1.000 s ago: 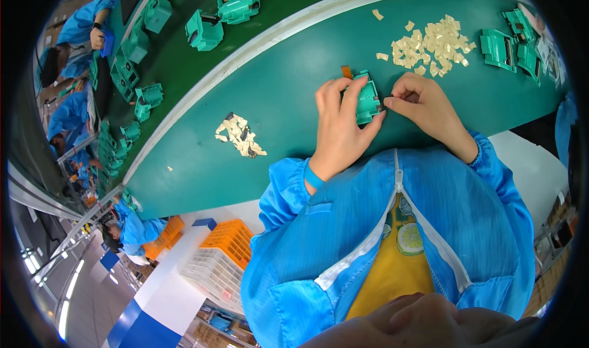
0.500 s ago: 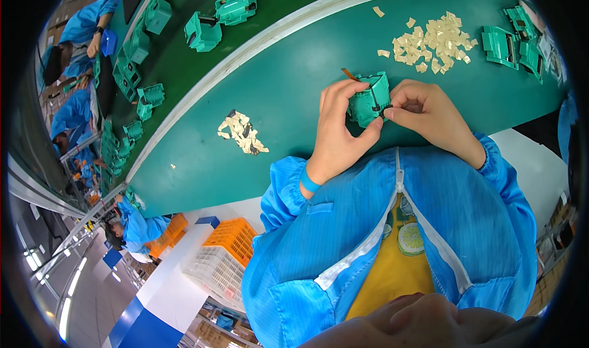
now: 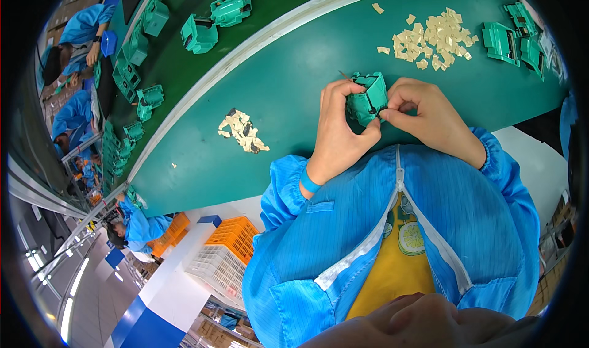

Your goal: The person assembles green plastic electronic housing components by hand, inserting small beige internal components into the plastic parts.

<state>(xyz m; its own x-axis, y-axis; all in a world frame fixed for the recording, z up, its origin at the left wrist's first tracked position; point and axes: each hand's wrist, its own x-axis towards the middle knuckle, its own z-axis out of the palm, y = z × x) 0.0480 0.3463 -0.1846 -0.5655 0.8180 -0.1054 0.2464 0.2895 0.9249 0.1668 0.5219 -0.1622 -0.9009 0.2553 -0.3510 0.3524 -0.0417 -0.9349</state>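
Observation:
A small green plastic housing [image 3: 367, 98] is held over the green work surface [image 3: 282, 103], close to my chest. My left hand [image 3: 337, 127] wraps its left side, with a thin brown stick poking out above the fingers. My right hand [image 3: 429, 112] pinches at the housing's right edge with thumb and forefinger. Both sleeves are bright blue.
A heap of small beige pieces [image 3: 435, 36] lies at the far right, a smaller heap [image 3: 242, 130] to the left. More green housings [image 3: 512, 38] sit at the right edge and along the darker belt [image 3: 184, 35]. Other workers in blue [image 3: 80, 29] stand far left. Orange and white crates [image 3: 227, 256] sit below.
The housing has been turned and drawn a little nearer my chest. My right hand's fingers have shifted to its right edge; my left hand keeps its hold.

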